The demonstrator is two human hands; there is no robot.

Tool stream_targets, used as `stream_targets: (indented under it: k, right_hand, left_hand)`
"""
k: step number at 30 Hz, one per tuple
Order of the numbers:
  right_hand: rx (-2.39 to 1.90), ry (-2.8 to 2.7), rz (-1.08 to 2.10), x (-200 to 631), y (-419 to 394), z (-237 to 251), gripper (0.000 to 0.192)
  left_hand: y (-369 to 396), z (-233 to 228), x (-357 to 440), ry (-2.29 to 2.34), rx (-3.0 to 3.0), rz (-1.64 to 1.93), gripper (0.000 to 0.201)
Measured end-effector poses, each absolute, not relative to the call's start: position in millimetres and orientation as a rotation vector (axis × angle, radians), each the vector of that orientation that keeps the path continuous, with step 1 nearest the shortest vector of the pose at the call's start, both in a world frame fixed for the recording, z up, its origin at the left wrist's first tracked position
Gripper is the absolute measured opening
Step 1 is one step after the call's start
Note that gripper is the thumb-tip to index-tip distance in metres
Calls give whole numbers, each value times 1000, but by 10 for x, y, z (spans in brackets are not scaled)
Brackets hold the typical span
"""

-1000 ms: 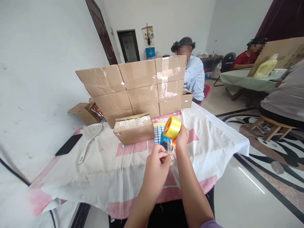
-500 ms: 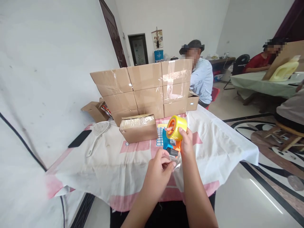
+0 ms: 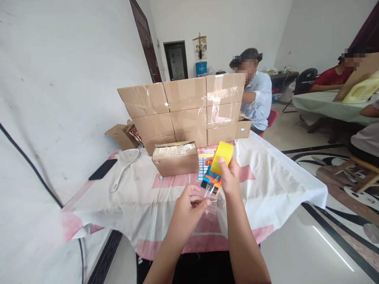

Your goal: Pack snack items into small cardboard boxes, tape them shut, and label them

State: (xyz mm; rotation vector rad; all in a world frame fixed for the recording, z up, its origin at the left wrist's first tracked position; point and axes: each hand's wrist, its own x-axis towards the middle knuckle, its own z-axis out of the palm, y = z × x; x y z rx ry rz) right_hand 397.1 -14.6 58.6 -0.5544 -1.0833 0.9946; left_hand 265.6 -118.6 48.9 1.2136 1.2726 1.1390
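Observation:
My right hand (image 3: 230, 178) grips a tape dispenser (image 3: 211, 179) with an orange and blue body and a yellow tape roll (image 3: 221, 157), held above the table. My left hand (image 3: 189, 205) pinches the loose clear end of the tape (image 3: 211, 192) just below the dispenser's mouth. A small cardboard box (image 3: 176, 157), sealed on top with clear tape, lies on the tablecloth (image 3: 266, 177) just beyond my hands. A sheet of blue stickers (image 3: 202, 167) lies beside that box.
A wall of stacked taped cartons (image 3: 186, 110) stands at the table's far side. A white slotted scoop (image 3: 124, 165) and a black phone (image 3: 102, 169) lie at the left. An open carton (image 3: 121, 134) sits far left. Other people sit behind the cartons and at a table on the right.
The dispenser has tilted so the yellow roll now shows its edge. My left hand has drawn the clear tape end slightly away from it. The view shifted a little left.

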Motion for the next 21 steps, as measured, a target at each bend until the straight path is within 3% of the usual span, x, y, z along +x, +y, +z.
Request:
stream_targets:
  k: [9, 17, 21]
  right_hand:
    - [-638, -1200, 956, 3890, -136, 543, 33]
    - [-578, -1082, 948, 3859, -220, 604, 31]
    - [-592, -1131, 930, 3821, -217, 547, 31]
  left_hand:
    - [-1416, 860, 2462, 1462, 1357, 1021, 24]
    - [-1353, 706, 2434, 1409, 1190, 986, 33]
    - [-1445, 830, 2396, 1521, 1282, 957, 25]
